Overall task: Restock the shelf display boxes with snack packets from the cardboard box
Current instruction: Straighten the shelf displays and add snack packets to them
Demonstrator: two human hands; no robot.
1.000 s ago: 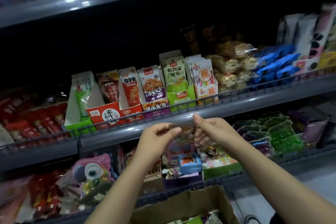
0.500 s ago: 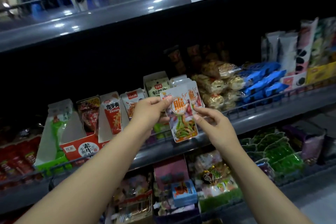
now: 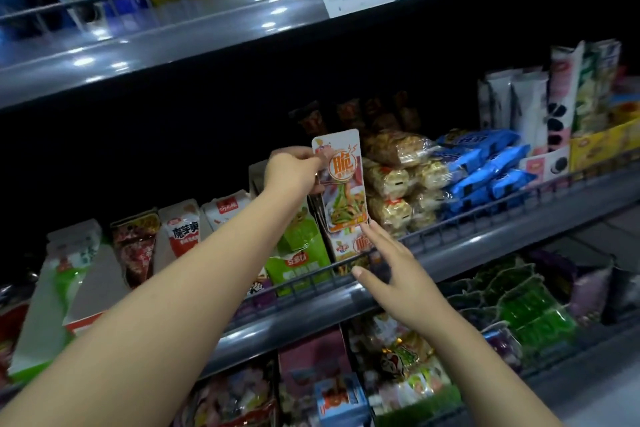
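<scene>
Up on the middle shelf [image 3: 485, 246], behind its low wire rail, stood a row of open display boxes, and the one that mattered was the white and orange display box [image 3: 349, 243] just right of the green box [image 3: 301, 253]. Above that box, upright and face out, hung the snack packet [image 3: 341, 180], a flat white pouch with an orange round mark and a picture of green strips, its lower edge just over the packets already standing there.

Judged from its look, the packet would be light and thin, a glossy film pouch that bends easily and could slip between dry fingers; the contents seemed slim enough to crush if squeezed across the middle. The sealed top edge or a top corner looked the safest place to pinch, leaving the bottom free to slide down behind the front lip of the box.

Of the two hands, the left hand [image 3: 294, 173] pinched the packet at its upper left edge, thumb and fingers curled onto it. The right hand [image 3: 391, 270] lay open, fingers straight and spread, one fingertip at or just beside the packet's bottom right corner as if to steady it; it held nothing. Whether that fingertip truly touched could not be told.
</scene>
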